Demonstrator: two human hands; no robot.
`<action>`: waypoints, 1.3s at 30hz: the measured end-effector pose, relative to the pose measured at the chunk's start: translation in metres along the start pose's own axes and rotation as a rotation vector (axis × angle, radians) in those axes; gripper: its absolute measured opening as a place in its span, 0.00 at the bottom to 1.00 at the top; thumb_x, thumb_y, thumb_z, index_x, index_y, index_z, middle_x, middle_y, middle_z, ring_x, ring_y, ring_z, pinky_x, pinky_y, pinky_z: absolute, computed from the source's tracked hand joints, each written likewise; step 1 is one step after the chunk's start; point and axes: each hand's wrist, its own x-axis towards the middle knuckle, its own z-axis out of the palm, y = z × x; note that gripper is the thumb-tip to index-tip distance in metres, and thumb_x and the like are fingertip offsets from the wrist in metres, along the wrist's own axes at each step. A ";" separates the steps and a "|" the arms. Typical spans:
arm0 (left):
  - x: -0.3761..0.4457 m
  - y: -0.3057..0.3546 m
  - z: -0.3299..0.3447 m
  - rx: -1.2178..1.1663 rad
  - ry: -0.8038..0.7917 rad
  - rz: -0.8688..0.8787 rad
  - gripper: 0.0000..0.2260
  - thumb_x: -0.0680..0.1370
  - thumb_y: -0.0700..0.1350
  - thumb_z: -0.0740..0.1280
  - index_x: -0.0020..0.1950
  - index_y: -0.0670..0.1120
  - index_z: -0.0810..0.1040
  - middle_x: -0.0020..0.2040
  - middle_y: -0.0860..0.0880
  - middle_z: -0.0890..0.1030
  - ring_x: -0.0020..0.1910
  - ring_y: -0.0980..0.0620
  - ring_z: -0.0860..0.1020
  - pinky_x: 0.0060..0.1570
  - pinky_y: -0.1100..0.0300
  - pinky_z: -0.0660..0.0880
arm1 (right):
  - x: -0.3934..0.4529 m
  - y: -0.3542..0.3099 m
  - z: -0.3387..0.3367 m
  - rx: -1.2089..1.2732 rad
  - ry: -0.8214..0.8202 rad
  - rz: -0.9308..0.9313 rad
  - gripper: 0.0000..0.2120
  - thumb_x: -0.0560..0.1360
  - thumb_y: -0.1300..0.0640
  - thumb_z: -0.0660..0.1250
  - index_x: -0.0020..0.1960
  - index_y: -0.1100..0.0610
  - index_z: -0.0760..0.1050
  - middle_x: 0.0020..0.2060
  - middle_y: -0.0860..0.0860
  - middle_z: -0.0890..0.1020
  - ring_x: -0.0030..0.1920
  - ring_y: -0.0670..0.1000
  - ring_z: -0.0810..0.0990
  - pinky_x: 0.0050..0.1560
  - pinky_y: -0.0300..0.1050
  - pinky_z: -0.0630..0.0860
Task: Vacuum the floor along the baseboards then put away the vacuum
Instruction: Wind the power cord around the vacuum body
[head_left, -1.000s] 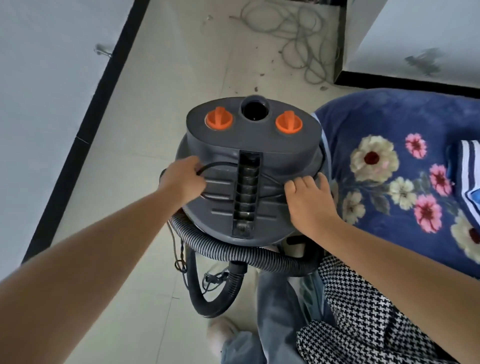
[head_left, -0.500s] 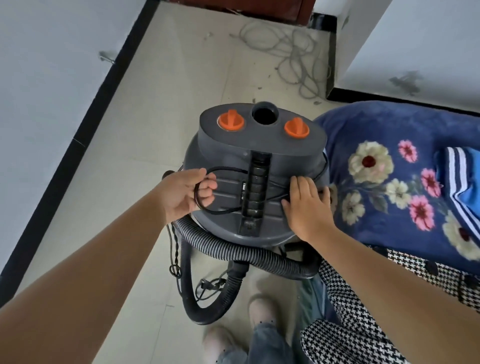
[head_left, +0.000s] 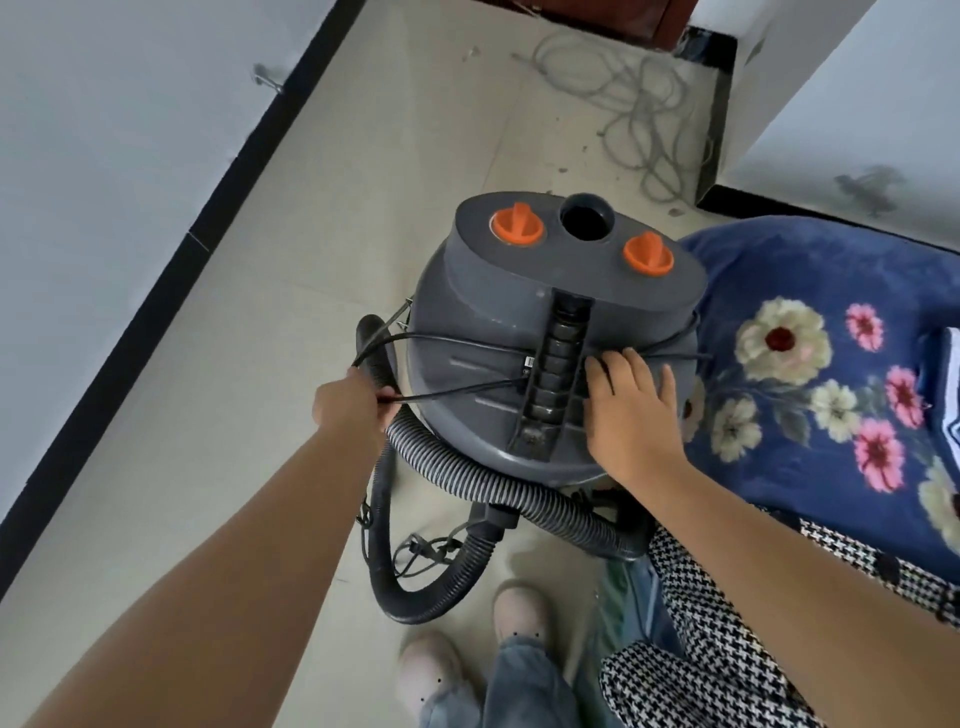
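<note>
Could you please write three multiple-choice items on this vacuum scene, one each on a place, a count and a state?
1. Where does the right hand rest?
A. on the vacuum lid
B. on the floral blanket
C. on the hose

2. How many orange knobs top the vacuum?
A. one
B. two
C. three

3. What is the left hand doing?
A. hanging idle
B. pressing a knob
C. gripping the black cord

Answers: 1 A, its fingers lie flat on the grey lid; 2 B, one each side of the port; 3 C, fingers curl round the cord.
</note>
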 end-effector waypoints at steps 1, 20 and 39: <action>0.003 0.001 0.001 -0.012 -0.008 0.039 0.14 0.81 0.35 0.52 0.36 0.43 0.64 0.33 0.47 0.68 0.25 0.56 0.69 0.24 0.67 0.69 | 0.002 0.004 0.002 -0.017 0.045 -0.023 0.22 0.63 0.62 0.76 0.56 0.65 0.78 0.52 0.61 0.79 0.55 0.63 0.78 0.55 0.70 0.70; -0.011 -0.007 -0.052 -0.677 0.081 -0.136 0.14 0.81 0.40 0.52 0.35 0.44 0.65 0.32 0.51 0.69 0.28 0.56 0.68 0.35 0.62 0.69 | -0.004 0.005 0.008 -0.002 0.002 -0.003 0.24 0.80 0.54 0.57 0.72 0.63 0.62 0.72 0.60 0.63 0.73 0.60 0.58 0.69 0.62 0.55; -0.023 -0.027 0.048 1.931 -0.243 1.298 0.18 0.78 0.38 0.57 0.68 0.47 0.67 0.63 0.49 0.71 0.64 0.48 0.66 0.64 0.57 0.61 | 0.009 0.027 0.018 0.238 0.328 -0.357 0.11 0.58 0.69 0.78 0.40 0.63 0.83 0.33 0.54 0.81 0.31 0.58 0.78 0.35 0.46 0.77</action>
